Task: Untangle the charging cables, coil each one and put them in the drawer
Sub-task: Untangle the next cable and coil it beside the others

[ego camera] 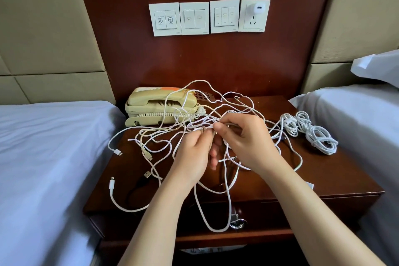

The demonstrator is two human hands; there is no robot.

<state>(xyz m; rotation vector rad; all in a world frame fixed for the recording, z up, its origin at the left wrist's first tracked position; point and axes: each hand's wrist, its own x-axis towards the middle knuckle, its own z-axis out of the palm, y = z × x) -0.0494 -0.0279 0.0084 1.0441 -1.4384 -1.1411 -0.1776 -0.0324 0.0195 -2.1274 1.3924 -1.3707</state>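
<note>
At the left of the frame lies a bed (43,147) under a white sheet; just right of it stands a dark wooden nightstand, and at the back left of its surface (336,175) sits a cream telephone (159,106). Loose cable ends with plugs trail over the surface's left part, one white plug (112,184) near the front left corner. The tangled cables (195,124) spread across the middle of the surface, some loops draped over the telephone, one long loop hanging down over the drawer (280,216) below, beside a metal key (236,221).

In the middle, the left hand (192,157) has its fingers (213,155) curled, pinching strands at the knot; the right hand (248,142), touching it, pinches the same cluster between thumb and forefinger. On the wall above are three switch panels and a socket holding a white charger (258,8). To the right, on the surface, rests a coiled bundle (311,134) of white cable, apart from the tangle; at the far right is a second bed (356,119).
</note>
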